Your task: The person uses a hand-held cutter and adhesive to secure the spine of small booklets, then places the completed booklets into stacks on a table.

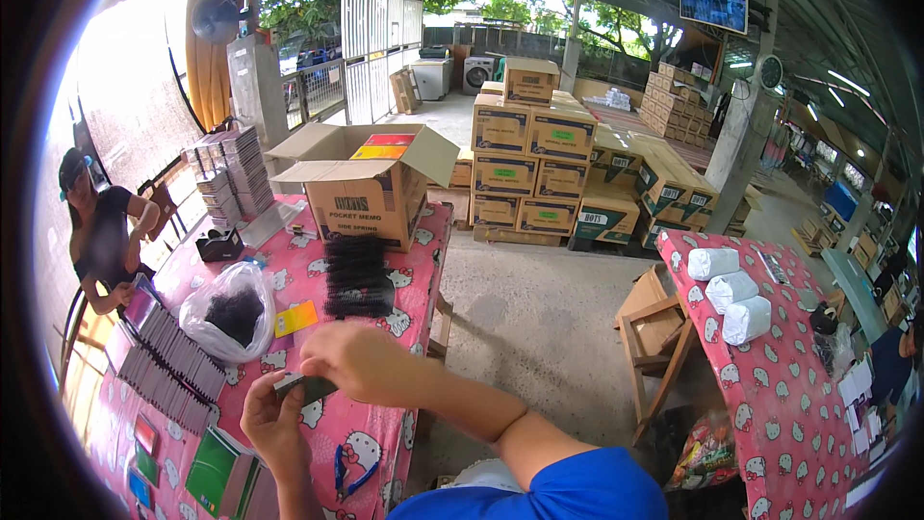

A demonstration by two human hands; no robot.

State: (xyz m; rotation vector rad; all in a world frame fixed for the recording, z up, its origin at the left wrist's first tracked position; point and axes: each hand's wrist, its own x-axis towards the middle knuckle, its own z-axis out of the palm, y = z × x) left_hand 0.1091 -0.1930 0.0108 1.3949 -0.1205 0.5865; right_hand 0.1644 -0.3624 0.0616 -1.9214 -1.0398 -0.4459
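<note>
Between the fingers and thumb of my left hand [276,414] is a small dark green memo pad [310,391]. My right hand [361,358] is curled closed at the pad's upper end; what its fingertips pinch, if anything, is hidden. Just beyond my hands lie a yellow-orange memo pad [295,319] and a pile of black binding coils [358,274]. Left of these sits a clear plastic bag [200,316] with a dark tangle inside. Blue-handled pliers [350,474] rest on the table near my left forearm, and green-covered notebooks [218,478] lie on its other side.
An open carton [358,207] stands at the pink table's [409,313] far end. Rows of spiral notebooks [166,358] line the left side, where another person [101,231] works. Stacked cartons [505,173] stand ahead. A second pink table [707,351] at right bears white wrapped packs [733,291].
</note>
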